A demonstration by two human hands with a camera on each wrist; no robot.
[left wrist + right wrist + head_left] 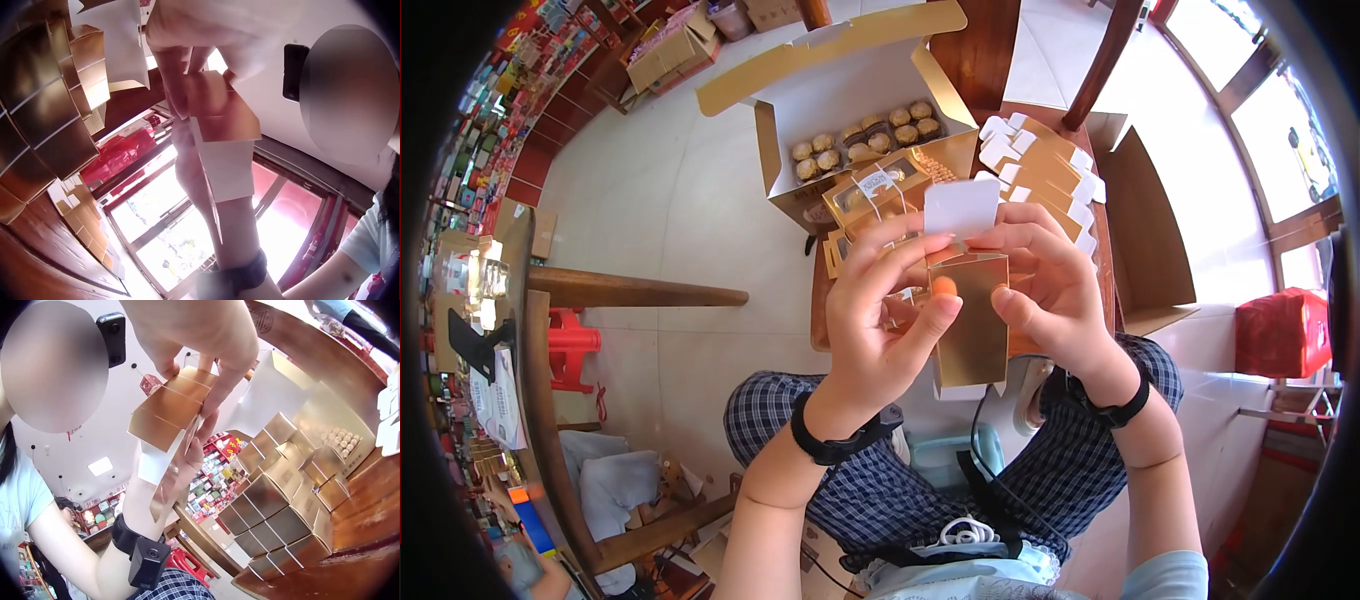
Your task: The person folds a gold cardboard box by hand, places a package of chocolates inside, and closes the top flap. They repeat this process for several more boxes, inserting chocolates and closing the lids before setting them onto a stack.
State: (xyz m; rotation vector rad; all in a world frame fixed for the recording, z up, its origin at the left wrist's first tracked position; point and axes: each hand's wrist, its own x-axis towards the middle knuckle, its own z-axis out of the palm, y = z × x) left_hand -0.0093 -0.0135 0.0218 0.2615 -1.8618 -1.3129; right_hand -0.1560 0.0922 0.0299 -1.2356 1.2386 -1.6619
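A small gold carton (972,330) with white flaps is held upright between both hands in the head view. The left hand (885,310) grips its left side, thumb on the front face near the top. On the other side the right hand (1050,290) holds the upper edge, its thumb at the front corner. A white flap (961,207) stands up above the fingertips. The left wrist view shows the carton (225,119) pinched from above, a white flap (226,169) hanging at one end. Fingers also hold the carton (174,406) in the right wrist view.
Behind the hands, a large open box (840,100) holds trays of gold-wrapped balls (868,140). Gold boxes tied with string (878,190) stand before it. Flat gold-and-white cartons (1040,170) lie at the table's right; a brown cardboard box (1150,220) is beyond.
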